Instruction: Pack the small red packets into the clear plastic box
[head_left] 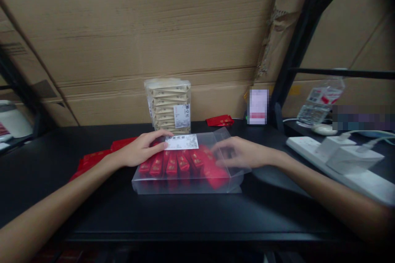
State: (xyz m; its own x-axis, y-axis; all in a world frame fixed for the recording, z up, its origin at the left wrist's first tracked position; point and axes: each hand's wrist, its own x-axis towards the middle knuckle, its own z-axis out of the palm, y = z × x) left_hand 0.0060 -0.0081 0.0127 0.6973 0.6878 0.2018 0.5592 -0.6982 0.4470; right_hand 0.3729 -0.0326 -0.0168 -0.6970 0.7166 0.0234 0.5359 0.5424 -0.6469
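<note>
A clear plastic box (pixel 182 185) lies on its side on the black table, with a white printed label (pixel 185 142) on top. Several red packets (pixel 171 163) stand in a row inside it. My left hand (pixel 145 146) holds the box by its far left part, thumb and fingers reaching to the label. At the box's right end, where a clear flap sticks out, my right hand (pixel 236 152) is smeared by motion. Its curved fingers are at tilted, blurred red packets (pixel 214 172); whether they pinch one I cannot tell.
More red packets (pixel 95 159) lie behind my left forearm, others (pixel 219 120) at the back. A clear box of cream packets (pixel 171 104) stands against the cardboard (pixel 166 28). To the right are a power strip (pixel 304 146) with chargers, a water bottle (pixel 321 100) and a black post (pixel 300 49).
</note>
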